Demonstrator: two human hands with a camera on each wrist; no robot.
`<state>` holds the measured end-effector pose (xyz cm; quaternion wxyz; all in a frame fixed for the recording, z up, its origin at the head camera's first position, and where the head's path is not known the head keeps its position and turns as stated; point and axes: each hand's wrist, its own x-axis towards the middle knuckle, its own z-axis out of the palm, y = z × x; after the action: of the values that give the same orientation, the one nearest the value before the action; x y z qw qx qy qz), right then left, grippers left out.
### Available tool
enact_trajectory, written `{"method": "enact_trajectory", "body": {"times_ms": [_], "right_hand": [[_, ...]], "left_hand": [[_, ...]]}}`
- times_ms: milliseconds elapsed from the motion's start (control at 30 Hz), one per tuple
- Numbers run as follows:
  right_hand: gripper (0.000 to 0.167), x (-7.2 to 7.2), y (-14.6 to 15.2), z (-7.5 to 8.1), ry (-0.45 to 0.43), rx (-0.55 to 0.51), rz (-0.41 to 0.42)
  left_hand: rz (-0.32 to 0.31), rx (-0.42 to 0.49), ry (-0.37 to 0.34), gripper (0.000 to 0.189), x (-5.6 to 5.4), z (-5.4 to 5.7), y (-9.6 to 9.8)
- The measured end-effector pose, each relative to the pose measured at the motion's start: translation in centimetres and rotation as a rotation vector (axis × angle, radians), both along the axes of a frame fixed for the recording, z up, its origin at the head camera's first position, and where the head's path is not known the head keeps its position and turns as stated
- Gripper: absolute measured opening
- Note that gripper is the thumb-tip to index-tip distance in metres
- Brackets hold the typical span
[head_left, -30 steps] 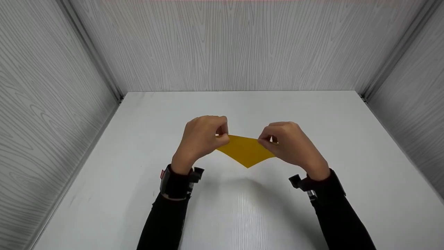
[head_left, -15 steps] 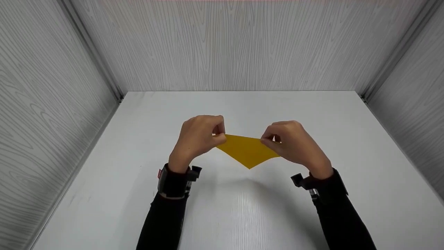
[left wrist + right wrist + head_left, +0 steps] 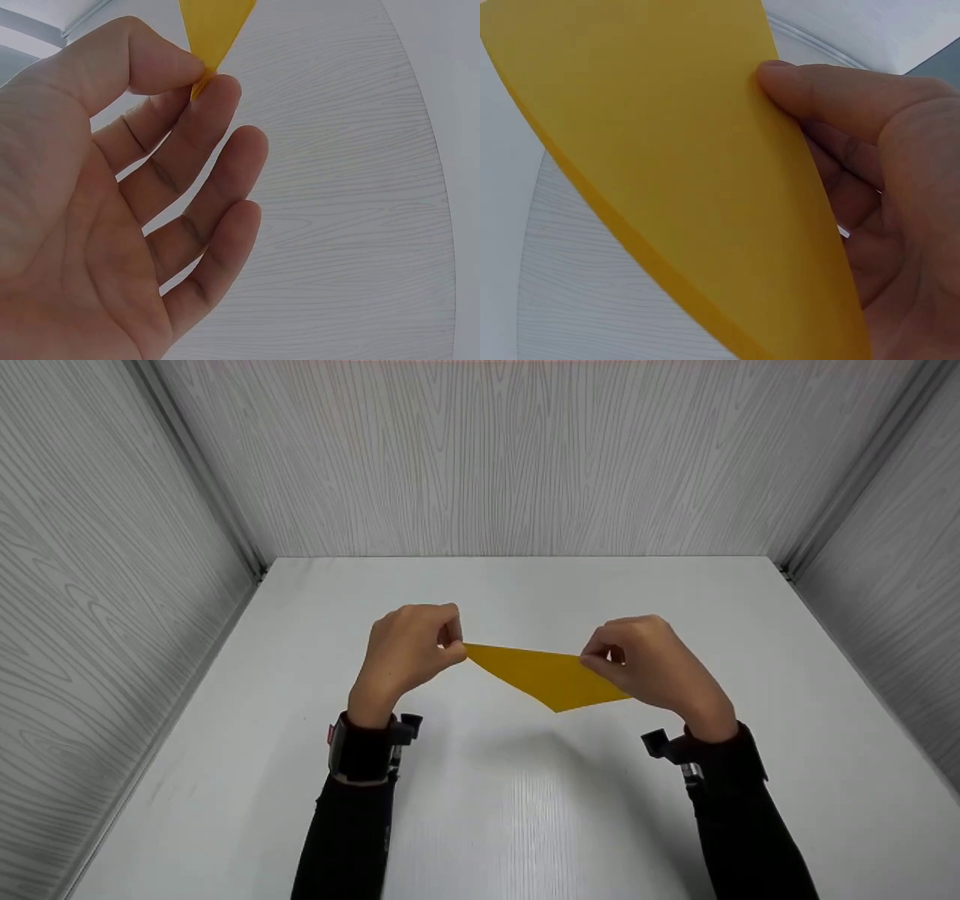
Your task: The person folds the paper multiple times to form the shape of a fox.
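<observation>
A yellow sheet of paper point(image 3: 544, 675) hangs above the table between both hands, with one point dipping toward the person. My left hand point(image 3: 405, 651) pinches its pointed left corner between thumb and fingertip. In the left wrist view the paper point(image 3: 215, 34) narrows into that pinch, and the other fingers are loosely bent. Farther right, my right hand point(image 3: 658, 666) grips the sheet's upper edge, thumb on the near face. The right wrist view shows the paper point(image 3: 660, 142) bowed slightly, with a darker strip along its lower edge; the right fingers lie partly hidden behind it.
Below the hands lies a white wood-grain table point(image 3: 480, 825), with soft shadows on it. Grey wood-grain panels stand at the back point(image 3: 480, 457), left point(image 3: 90, 585) and right point(image 3: 892, 570). Each wrist wears a black strap with a small camera mount.
Both hands have moved apart, the left hand leftward and the right hand rightward. The left hand's pinch has slid out to the paper's corner, so more of the sheet shows between the hands.
</observation>
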<state>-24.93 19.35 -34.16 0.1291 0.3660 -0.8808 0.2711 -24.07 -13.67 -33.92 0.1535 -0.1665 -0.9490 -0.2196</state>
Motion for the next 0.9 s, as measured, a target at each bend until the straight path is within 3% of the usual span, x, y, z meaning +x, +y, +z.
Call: {"method": "enact_trajectory", "body": {"times_ms": [433, 667, 767, 900], "right_hand": [[0.011, -0.1, 0.5, 0.1, -0.060, 0.011, -0.001], [0.013, -0.2, 1.3, 0.3, -0.052, 0.027, -0.035], [0.014, -0.2, 1.5, 0.3, -0.066, 0.016, -0.048], [0.012, -0.2, 1.3, 0.3, -0.088, 0.020, -0.047]], "left_hand": [[0.031, -0.007, -0.019, 0.007, -0.1, 0.2, -0.5], [0.112, -0.002, 0.005, 0.008, -0.1, 0.1, -1.4], [0.095, 0.018, 0.026, 0.008, -0.1, 0.2, -1.4], [0.025, 0.042, 0.051, 0.010, -0.2, 0.3, -0.6]]}}
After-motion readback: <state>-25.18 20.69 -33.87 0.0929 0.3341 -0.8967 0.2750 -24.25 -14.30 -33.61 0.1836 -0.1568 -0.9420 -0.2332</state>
